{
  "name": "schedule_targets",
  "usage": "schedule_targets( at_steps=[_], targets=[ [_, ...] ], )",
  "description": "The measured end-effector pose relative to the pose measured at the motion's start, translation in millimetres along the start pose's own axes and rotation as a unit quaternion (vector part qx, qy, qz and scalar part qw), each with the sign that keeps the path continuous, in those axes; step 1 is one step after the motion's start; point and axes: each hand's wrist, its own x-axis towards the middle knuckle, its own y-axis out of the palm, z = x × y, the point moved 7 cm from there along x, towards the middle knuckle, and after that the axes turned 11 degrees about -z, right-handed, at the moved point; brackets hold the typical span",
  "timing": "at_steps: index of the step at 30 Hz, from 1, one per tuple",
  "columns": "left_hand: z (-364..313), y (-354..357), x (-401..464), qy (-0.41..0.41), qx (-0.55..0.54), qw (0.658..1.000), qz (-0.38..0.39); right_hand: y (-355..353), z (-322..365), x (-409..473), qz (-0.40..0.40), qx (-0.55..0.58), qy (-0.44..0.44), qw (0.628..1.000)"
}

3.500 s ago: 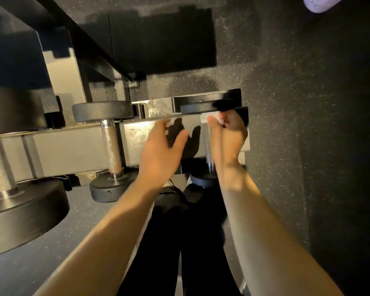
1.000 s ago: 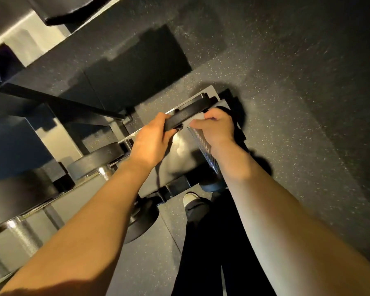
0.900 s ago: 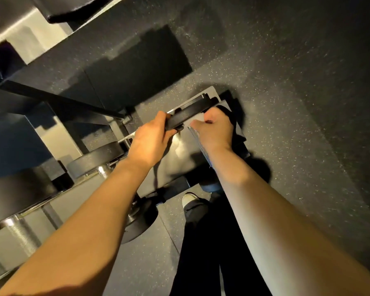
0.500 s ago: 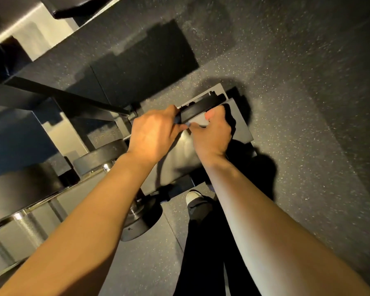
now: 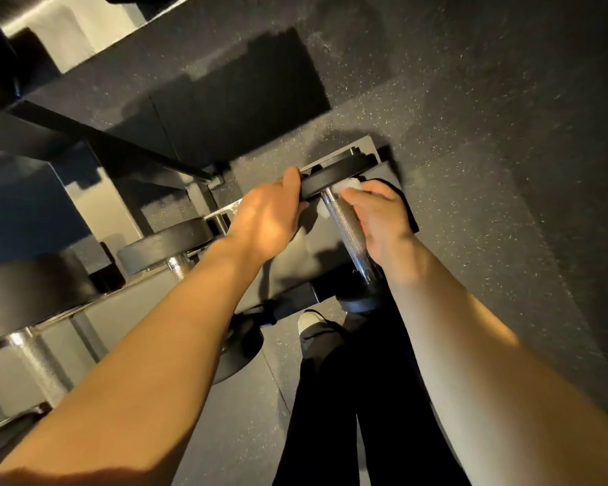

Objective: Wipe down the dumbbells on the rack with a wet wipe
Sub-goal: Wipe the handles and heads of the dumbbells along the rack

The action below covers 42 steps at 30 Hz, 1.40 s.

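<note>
Head view: the end dumbbell (image 5: 348,226) is kept on the rack (image 5: 288,261), its far plate gripped at the rim by the left hand (image 5: 265,219), probably against rolling; the wet wipe (image 5: 348,185) (bunched, partly hidden) is pinched by the right hand (image 5: 383,219) against the handle's top.

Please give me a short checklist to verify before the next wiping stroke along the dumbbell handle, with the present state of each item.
1. Wet wipe is in the right hand: ok, white wipe shows at the fingertips.
2. Wipe touches the knurled handle: ok, it is at the handle's far end, beside the far weight plate.
3. Left hand steadies the dumbbell: ok, its fingers curl over the far plate's edge.
4. Dumbbell sits on the rack: cannot tell, the hands hide the contact.
5. Path down the handle is free: ok, bare metal shows toward the near plate.
6. Wipe is still wet: cannot tell.
</note>
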Motion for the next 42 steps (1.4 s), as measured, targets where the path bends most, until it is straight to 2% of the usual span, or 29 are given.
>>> schedule_targets(
  at_steps=[3,4,7,10,14,17,22,26,32,36,39,42],
  targets=[
    [-5.7,-11.8,-2.1,0.046,0.067,0.996,-0.028,7.7,3.7,-7.3,-0.010,-0.023,-0.080,0.996],
    [-7.6,-15.8,-2.6,0.062,0.096,0.992,-0.044,12.5,5.5,-13.1,-0.014,-0.073,-0.110,0.991],
    [-13.6,-24.6,-6.5,0.121,0.181,0.972,-0.084,23.9,9.7,-32.0,-0.072,-0.268,-0.200,0.940],
    [-18.0,-30.1,-12.0,0.137,0.213,0.959,-0.129,30.6,17.8,-49.7,-0.127,-0.349,-0.263,0.891],
    [-12.5,-23.8,-17.8,0.114,0.183,0.969,-0.119,30.1,11.0,-48.8,-0.092,-0.393,-0.272,0.874],
    [-8.0,-22.4,-21.0,0.076,0.155,0.978,-0.120,25.0,15.6,-57.4,-0.060,-0.417,-0.321,0.848],
    [-3.7,-12.8,-19.5,0.025,0.169,0.983,-0.060,31.8,26.1,-75.3,-0.063,-0.484,-0.448,0.749],
    [0.9,-4.9,-19.9,-0.007,0.140,0.989,-0.049,30.1,29.4,-66.7,-0.082,-0.514,-0.441,0.732],
    [2.6,1.8,-16.7,-0.017,0.042,0.998,-0.049,14.1,28.8,-72.2,-0.065,-0.516,-0.436,0.734],
    [2.4,4.1,-18.8,-0.037,0.017,0.998,-0.038,-9.0,18.8,-90.4,-0.046,-0.538,-0.508,0.672],
    [3.0,5.6,-19.8,-0.056,0.015,0.998,-0.028,-21.9,1.0,-79.2,0.031,-0.654,-0.400,0.641],
    [5.4,7.2,-20.6,-0.064,0.004,0.998,-0.022,-21.3,1.8,-69.3,0.059,-0.660,-0.401,0.633]
  ],
)
